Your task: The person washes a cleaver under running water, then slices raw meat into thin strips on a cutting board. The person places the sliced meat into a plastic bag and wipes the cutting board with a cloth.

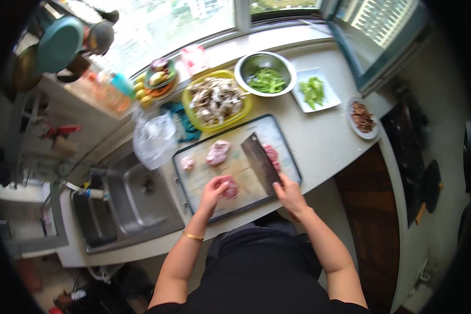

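My left hand [213,191] has its fingers on a piece of raw meat [230,187] over the near part of the cutting board [255,192]. My right hand [289,193] grips a dark-bladed cleaver [261,164], its blade slanting away from me across the board. Sliced raw meat [271,157] shows along the blade's right side, partly hidden by it. A larger pale pink lump of meat [218,152] lies on the board's far left part, with a small piece [187,163] near the left edge.
Beyond the board are a yellow basket of torn mushrooms [249,112], a steel bowl of cut greens [290,84], and a square plate of green slices [333,103]. An oval dish of brown shreds [371,136] sits at right. A plastic bag [155,137] lies beside the sink [141,212].
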The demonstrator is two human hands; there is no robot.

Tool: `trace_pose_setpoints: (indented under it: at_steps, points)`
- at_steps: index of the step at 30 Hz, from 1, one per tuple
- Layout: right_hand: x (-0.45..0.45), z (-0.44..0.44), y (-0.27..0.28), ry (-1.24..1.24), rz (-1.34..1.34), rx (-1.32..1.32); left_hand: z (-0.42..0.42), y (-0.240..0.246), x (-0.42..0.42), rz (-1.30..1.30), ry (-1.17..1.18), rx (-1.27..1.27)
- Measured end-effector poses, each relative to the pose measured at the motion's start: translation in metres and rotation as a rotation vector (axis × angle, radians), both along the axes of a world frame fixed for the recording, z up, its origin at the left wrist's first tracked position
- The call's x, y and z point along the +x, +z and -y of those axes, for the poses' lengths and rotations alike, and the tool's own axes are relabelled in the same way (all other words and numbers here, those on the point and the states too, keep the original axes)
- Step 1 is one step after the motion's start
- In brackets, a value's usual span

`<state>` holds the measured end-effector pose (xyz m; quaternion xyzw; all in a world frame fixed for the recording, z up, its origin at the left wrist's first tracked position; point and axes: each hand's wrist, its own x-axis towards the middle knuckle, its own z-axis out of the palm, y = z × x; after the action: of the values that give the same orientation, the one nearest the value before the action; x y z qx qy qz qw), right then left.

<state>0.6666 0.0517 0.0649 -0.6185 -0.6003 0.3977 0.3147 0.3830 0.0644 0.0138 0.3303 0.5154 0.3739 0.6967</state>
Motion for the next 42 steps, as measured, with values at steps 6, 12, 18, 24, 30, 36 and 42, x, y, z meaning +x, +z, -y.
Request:
trace_pose_setpoints:
  at_steps: [6,12,18,24,30,36,42]
  points:
    - [0.010,-0.002,-0.004,0.005,-0.062,-0.229,-0.032,0.011,0.025,-0.002,-0.233,0.045]
    - [0.019,-0.011,0.006,0.002,0.031,-0.197,-0.060,-0.022,0.059,-0.117,-0.335,0.191]
    - [0.014,0.003,0.006,-0.168,0.040,-0.173,-0.056,-0.038,0.075,-0.258,-0.259,0.256]
    - [-0.004,0.010,0.007,-0.096,0.140,0.054,-0.054,-0.003,0.078,-0.749,-0.206,0.795]
    - [-0.007,0.015,0.033,0.070,0.409,0.124,-0.056,-0.010,0.076,-0.842,-0.324,1.170]
    - [-0.008,0.027,0.033,0.130,0.508,0.085,-0.057,-0.025,0.071,-0.911,-0.482,1.317]
    - [-0.013,0.032,0.043,0.255,0.679,-0.059,-0.052,-0.035,0.068,-0.880,-0.465,1.262]
